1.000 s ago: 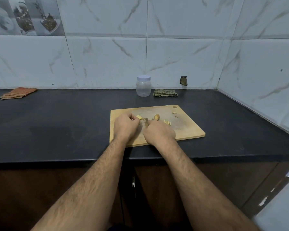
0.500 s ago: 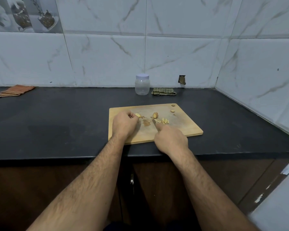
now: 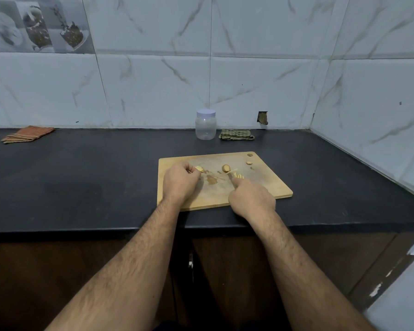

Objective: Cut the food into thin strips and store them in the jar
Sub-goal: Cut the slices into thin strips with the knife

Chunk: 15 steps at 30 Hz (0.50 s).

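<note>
Now right hand clenched on a knife, forefinger along the spine, tip at the cut strips. Left hand curled, fingers pinching something thin, beside a food piece. Another chunk just behind the blade, small bits near the far corner of the board. Jar closed with its lid, well apart at the wall, on the counter. Better to sweep strips aside gently, keep the left fingertips tucked, cut slowly and evenly.

Home kitchen — black stone counter, marble-look wall tiles, wooden chopping board, cupboards below.
</note>
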Motion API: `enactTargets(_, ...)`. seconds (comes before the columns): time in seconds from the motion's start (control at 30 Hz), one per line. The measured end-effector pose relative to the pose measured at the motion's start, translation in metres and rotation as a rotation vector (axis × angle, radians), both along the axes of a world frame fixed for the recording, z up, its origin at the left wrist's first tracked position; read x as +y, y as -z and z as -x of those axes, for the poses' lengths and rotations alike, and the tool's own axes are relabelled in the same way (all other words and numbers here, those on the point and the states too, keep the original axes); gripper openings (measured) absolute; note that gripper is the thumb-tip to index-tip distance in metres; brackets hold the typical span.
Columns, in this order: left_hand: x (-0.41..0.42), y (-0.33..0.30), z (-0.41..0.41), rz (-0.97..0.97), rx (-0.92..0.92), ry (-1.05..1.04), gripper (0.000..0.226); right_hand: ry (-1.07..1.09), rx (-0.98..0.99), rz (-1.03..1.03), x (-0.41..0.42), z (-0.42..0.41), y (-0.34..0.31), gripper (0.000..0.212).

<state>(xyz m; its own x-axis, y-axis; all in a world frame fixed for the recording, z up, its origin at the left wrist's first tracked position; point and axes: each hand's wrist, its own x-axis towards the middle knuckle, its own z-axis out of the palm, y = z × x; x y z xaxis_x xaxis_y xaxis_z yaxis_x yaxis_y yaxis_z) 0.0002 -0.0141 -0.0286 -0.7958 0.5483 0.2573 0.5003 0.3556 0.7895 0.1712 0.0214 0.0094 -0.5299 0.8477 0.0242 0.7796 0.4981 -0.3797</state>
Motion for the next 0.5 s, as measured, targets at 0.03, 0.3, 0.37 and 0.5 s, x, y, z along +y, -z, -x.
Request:
enactTargets(0.03,0.0,0.0,0.0,-0.001,-0.002,-0.002,0.01,0.001,-0.001,-0.005,0.0,-0.001,0.0,0.06)
enactTargets(0.3,0.0,0.002,0.004,-0.09,-0.001,-0.025,0.012,-0.035,0.031,-0.009,-0.005,-0.006,0.002,0.057)
enactTargets(0.37,0.0,0.002,0.003,-0.114,0.001,-0.038,0.015,-0.045,0.054,-0.025,-0.008,-0.004,0.001,0.06)
enactTargets(0.5,-0.005,-0.002,0.0,-0.152,0.043,-0.118,0.028,-0.1,0.083,-0.013,-0.016,0.005,-0.002,0.06)
